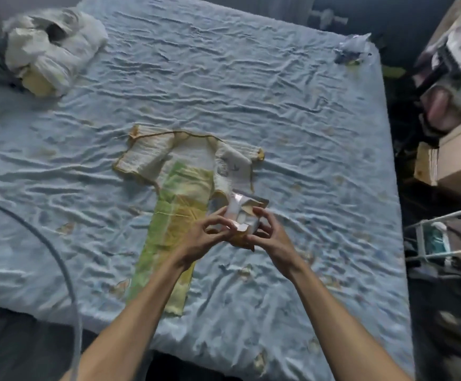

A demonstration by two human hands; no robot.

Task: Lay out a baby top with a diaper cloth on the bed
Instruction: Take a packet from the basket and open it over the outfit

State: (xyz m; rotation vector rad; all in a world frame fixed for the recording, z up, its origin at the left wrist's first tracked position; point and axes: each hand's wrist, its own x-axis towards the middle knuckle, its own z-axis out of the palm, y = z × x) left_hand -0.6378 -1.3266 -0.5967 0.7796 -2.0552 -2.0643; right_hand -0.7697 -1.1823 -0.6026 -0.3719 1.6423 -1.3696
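Head view looks down on a bed [292, 111] under a rumpled pale blue sheet, and near its middle the baby top [152, 158] lies opened flat, sleeves spread left and right, neckline toward the far side. A long green-and-yellow diaper cloth [174, 215] runs from inside the top toward the near edge of the bed, its far end overlapping the top's body, its near end stopping short of the mattress edge.

Both hands are together just right of the cloth, above the top's right lower corner. The left hand [204, 237] and right hand [267, 232] each pinch a small white folded piece [244, 215] between fingertips; I can't tell whether it is cloth, paper or a packet.

Top and cloth both look light, thin and limp, so I'd expect them to crease and drag on the sheet's wrinkles; lifting by two corners or hems and lowering flat should work better than pushing.

Open sheet lies all round the set. A heap of white clothes [50, 50] sits at the far left corner, a crumpled plastic wrapper [353, 50] at the far right. Cardboard boxes [451, 158] and a wire rack [443, 240] crowd the right side off the bed, a hose [56, 254] curves over the near left
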